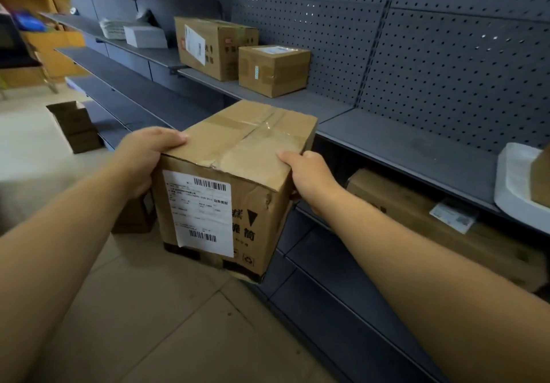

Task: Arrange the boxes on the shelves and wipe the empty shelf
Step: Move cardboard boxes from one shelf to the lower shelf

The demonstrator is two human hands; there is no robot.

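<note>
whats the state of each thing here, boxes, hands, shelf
held box, taped shut, corner dented, carried in the air
left hand, grips the held box's left side
right hand, grips its right side
shelf, bare just beyond the held box
tall box, closed, upright on the shelf
small box, taped shut, beside the tall box
long box, lying flat one level below

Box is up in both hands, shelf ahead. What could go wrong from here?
The left hand and right hand grip the dented cardboard box near its top edges, with no support visible underneath; it might slip, or the crumpled corner could give. Set on the grey shelf, it could bump the small taped box standing there.
</note>
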